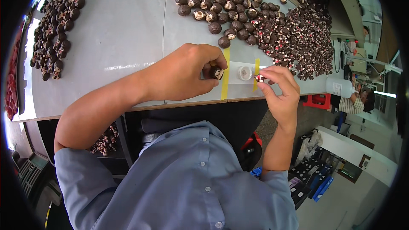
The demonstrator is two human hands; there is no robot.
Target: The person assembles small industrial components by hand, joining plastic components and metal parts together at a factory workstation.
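Observation:
My left hand [183, 70] is closed around a round dark brown doll head [217, 73] with a pale face, just left of a yellow tape strip [226, 74]. Between thumb and fingers, my right hand [282, 91] pinches a small dark brown figurine body [259, 78] with white and red parts. A small round clear dish [245, 73] sits between the two hands on a whitish strip on the table. What the dish holds is too small to tell. A second yellow tape strip [256, 70] runs beside my right fingertips.
Beyond my hands lie several loose dark brown heads [215, 27]. A large pile of small brown, white and red pieces [304, 42] spreads to the right. Assembled-looking brown figurines [59, 25] cover the far left. Another person's striped sleeve [352, 104] shows at right, near a red stool [317, 101].

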